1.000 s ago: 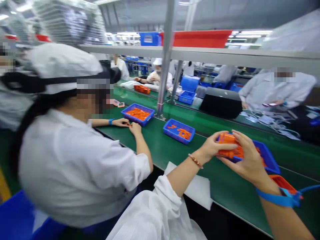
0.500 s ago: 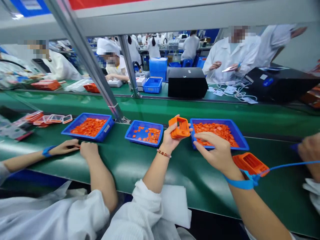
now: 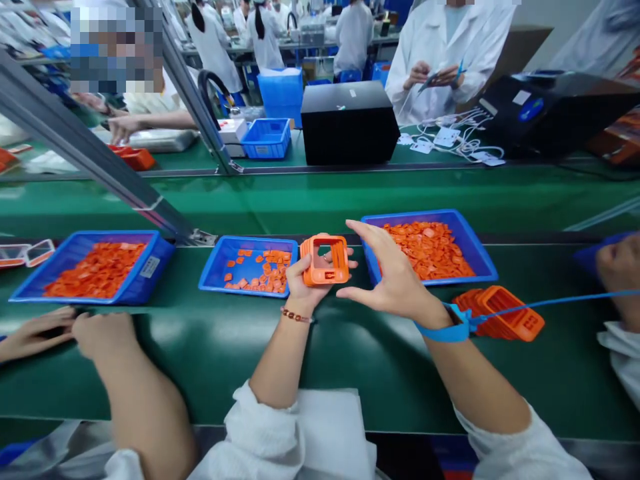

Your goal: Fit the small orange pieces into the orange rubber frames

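Observation:
My left hand (image 3: 306,283) grips a stack of orange plastic frames (image 3: 327,279), their openings facing me. To its right, my right hand (image 3: 387,273) is open, thumb and fingers spread apart, with nothing in it. Behind that hand stands a blue tray (image 3: 483,257) heaped with small orange pieces (image 3: 433,250). A smaller blue tray (image 3: 210,275), left of my left hand, holds scattered orange pieces (image 3: 263,270). Beside my right wrist, another stack of orange frames (image 3: 520,317) leans over on the green surface. My right wrist wears a blue strap (image 3: 443,327) with a cord.
A third blue tray (image 3: 157,257) of orange pieces stands at left, near a co-worker's hands (image 3: 100,333). Another person's hand (image 3: 620,273) is at the right edge. A metal post (image 3: 100,147) slants down behind the trays. Black boxes (image 3: 347,127) stand across the bench.
My right hand has opened wider beside the stack. The frames in my left hand have turned to face me more squarely. The whole view has shifted.

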`<action>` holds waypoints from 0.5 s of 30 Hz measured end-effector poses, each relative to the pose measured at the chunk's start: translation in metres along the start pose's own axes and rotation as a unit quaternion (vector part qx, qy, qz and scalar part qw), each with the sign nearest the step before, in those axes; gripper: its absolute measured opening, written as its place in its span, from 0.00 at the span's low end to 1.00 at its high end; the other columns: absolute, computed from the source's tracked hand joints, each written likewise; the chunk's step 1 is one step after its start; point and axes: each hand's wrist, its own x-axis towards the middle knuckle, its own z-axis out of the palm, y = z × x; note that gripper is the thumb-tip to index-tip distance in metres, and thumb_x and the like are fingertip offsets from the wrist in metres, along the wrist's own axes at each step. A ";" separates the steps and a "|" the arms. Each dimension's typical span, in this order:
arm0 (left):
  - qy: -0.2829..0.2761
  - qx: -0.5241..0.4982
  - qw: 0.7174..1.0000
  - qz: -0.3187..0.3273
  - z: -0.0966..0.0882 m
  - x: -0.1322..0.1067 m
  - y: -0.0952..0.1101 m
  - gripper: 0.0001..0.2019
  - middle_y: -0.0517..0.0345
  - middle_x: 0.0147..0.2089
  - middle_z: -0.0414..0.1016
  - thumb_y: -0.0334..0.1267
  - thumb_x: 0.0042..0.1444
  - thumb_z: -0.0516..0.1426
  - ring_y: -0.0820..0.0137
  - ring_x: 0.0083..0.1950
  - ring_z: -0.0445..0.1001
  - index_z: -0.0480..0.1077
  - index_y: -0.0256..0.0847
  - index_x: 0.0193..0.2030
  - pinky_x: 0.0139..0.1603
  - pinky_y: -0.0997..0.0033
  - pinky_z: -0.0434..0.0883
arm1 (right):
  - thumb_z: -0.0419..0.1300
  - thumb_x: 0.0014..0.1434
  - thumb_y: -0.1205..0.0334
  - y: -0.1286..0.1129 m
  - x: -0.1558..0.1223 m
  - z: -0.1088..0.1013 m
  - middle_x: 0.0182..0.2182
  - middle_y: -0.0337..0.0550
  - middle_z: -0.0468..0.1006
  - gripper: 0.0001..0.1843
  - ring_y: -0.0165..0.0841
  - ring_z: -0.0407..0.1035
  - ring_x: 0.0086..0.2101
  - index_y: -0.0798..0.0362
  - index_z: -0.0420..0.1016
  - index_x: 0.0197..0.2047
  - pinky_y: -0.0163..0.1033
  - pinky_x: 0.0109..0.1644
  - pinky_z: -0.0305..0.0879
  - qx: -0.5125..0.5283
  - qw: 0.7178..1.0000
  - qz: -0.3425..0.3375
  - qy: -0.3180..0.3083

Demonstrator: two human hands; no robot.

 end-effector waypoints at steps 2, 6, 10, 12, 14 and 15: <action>-0.002 0.004 1.000 -0.004 0.002 -0.001 -0.002 0.29 0.43 0.49 0.77 0.49 0.40 0.66 0.38 0.59 0.71 0.69 0.45 0.50 0.54 0.37 0.70 | 0.72 0.52 0.50 0.003 0.000 0.000 0.66 0.52 0.62 0.54 0.49 0.57 0.65 0.47 0.47 0.73 0.59 0.68 0.58 0.012 1.000 0.002 -0.020; -0.004 0.009 1.000 -0.006 0.009 -0.004 -0.006 0.35 0.45 0.51 0.76 0.51 0.38 0.66 0.38 0.62 0.68 0.68 0.48 0.55 0.56 0.37 0.70 | 0.70 0.54 0.51 0.001 0.000 0.000 0.64 0.52 0.65 0.51 0.48 0.61 0.62 0.48 0.49 0.72 0.56 0.66 0.62 0.043 0.999 -0.024 -0.022; -0.003 0.018 1.000 -0.004 0.013 -0.009 -0.007 0.39 0.46 0.47 0.76 0.54 0.37 0.66 0.38 0.63 0.67 0.66 0.49 0.59 0.55 0.39 0.71 | 0.68 0.56 0.52 -0.004 0.000 0.001 0.63 0.52 0.67 0.48 0.47 0.64 0.60 0.48 0.49 0.72 0.54 0.63 0.66 0.043 0.998 -0.040 -0.004; -0.008 0.031 1.000 0.000 0.011 -0.010 -0.006 0.40 0.47 0.42 0.76 0.56 0.37 0.67 0.39 0.60 0.70 0.66 0.49 0.60 0.52 0.40 0.73 | 0.68 0.57 0.51 -0.006 0.000 0.001 0.63 0.51 0.67 0.47 0.47 0.65 0.60 0.48 0.49 0.72 0.54 0.62 0.66 0.040 0.998 -0.042 0.001; -0.016 0.041 0.999 0.006 0.009 -0.011 -0.006 0.41 0.48 0.39 0.76 0.58 0.37 0.67 0.40 0.54 0.74 0.67 0.49 0.60 0.47 0.43 0.76 | 0.67 0.58 0.52 -0.008 0.000 0.000 0.63 0.51 0.67 0.46 0.47 0.65 0.60 0.48 0.48 0.72 0.54 0.62 0.66 0.039 0.998 -0.045 -0.001; -0.020 0.043 0.999 0.007 0.007 -0.011 -0.007 0.41 0.48 0.39 0.76 0.58 0.37 0.67 0.42 0.51 0.76 0.67 0.49 0.60 0.43 0.46 0.77 | 0.67 0.58 0.53 -0.008 0.000 0.000 0.63 0.51 0.67 0.46 0.46 0.65 0.60 0.48 0.49 0.72 0.53 0.63 0.66 0.040 0.998 -0.047 -0.001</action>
